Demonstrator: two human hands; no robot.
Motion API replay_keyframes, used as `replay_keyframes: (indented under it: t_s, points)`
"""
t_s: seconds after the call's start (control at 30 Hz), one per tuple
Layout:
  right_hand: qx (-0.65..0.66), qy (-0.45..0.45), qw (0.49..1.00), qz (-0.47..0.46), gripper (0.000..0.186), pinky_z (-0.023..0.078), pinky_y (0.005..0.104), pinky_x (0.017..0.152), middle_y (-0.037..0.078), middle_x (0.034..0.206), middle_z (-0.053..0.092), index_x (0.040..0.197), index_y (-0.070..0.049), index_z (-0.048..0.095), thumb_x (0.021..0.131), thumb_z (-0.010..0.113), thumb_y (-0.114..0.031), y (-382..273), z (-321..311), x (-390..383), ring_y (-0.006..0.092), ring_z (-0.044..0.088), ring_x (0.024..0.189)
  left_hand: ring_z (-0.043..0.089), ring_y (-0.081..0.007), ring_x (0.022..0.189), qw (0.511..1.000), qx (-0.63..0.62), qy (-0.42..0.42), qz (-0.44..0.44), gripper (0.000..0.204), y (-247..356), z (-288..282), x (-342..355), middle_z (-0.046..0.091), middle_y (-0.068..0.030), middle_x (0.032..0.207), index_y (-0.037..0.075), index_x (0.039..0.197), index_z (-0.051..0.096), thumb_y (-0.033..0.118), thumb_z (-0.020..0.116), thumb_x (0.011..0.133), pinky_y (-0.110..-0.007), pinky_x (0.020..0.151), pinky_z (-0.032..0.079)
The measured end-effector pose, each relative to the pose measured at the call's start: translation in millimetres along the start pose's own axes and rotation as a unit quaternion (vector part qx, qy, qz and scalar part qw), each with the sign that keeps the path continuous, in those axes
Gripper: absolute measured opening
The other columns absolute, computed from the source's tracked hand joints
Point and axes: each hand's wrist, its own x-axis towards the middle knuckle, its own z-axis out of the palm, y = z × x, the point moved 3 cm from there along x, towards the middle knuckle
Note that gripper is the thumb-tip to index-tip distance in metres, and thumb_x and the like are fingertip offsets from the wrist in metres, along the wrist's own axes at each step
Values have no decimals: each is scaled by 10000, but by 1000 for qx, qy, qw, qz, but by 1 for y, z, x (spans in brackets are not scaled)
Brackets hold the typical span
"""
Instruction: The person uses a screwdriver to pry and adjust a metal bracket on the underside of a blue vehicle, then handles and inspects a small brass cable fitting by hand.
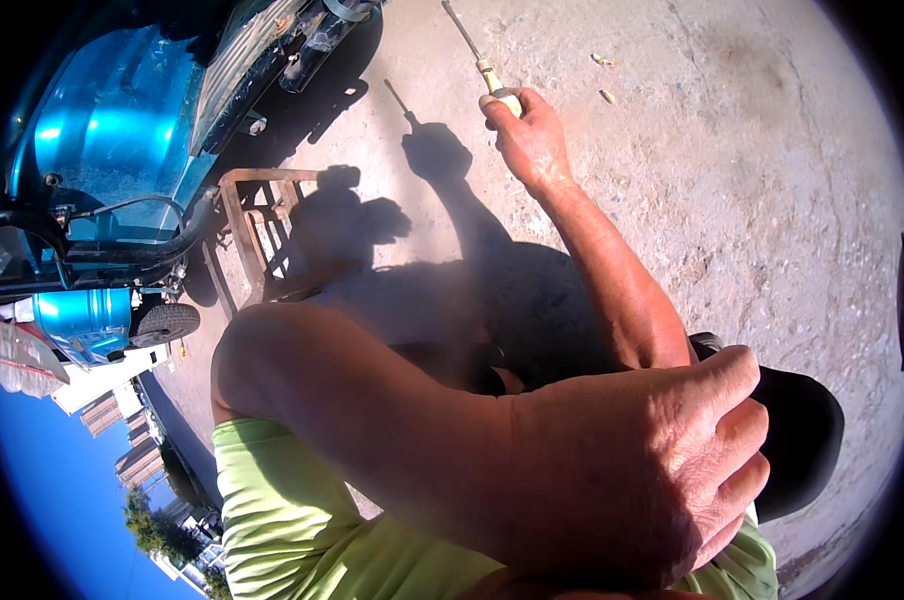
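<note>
My right hand (532, 140) reaches out over the concrete ground, closed round the pale yellow handle of a screwdriver (488, 76). Its thin metal shaft points away from me, up to the top edge of the view. Much nearer the camera, my left hand (662, 450) crosses my body to the lower right with its back turned up. Its fingers are curled in, and the palm side is hidden, so I cannot make out whether anything is in it.
A blue vehicle (117, 120) with dark tubing stands at the left. Beside it is a rusty metal frame (237, 215). Small yellowish bits (607, 96) lie on the concrete (732, 180). Something black (802, 430), perhaps a shoe, shows behind my left hand. Shadows cover the middle ground.
</note>
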Motion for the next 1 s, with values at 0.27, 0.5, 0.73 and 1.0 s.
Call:
replay_keyframes:
  t_s: [0.27,0.5,0.73,1.0]
  points:
    - [28,16,999,22,458,507,435,819,243,930,694,1103,-7,640,888,612,-410,-21,-5,-41,396,673,916,613,-242,738,987,120,-86,-61,201,-32,-52,-20,660,-102,881,52,890,642,169,755,772,-344,662,480]
    - [47,30,997,-51,406,511,471,767,250,866,684,1109,-11,604,916,576,-367,-46,1,-67,435,670,858,626,-127,819,755,143,292,-569,343,-176,-137,-122,676,-75,871,35,1014,651,373,595,993,-266,712,480]
    - [39,11,998,-43,371,517,388,718,200,863,679,1149,-14,599,909,649,-292,-45,2,-67,315,679,792,667,-169,805,764,-124,389,-500,297,-212,-142,-126,694,-117,916,11,1126,599,278,497,1045,-284,719,524]
    - [53,43,992,-103,353,523,441,756,193,872,691,1097,-20,617,871,646,-288,-42,8,-65,373,678,839,670,-195,785,759,-153,419,-474,228,-222,-150,-130,681,-125,863,26,1022,604,250,564,1020,-310,730,534]
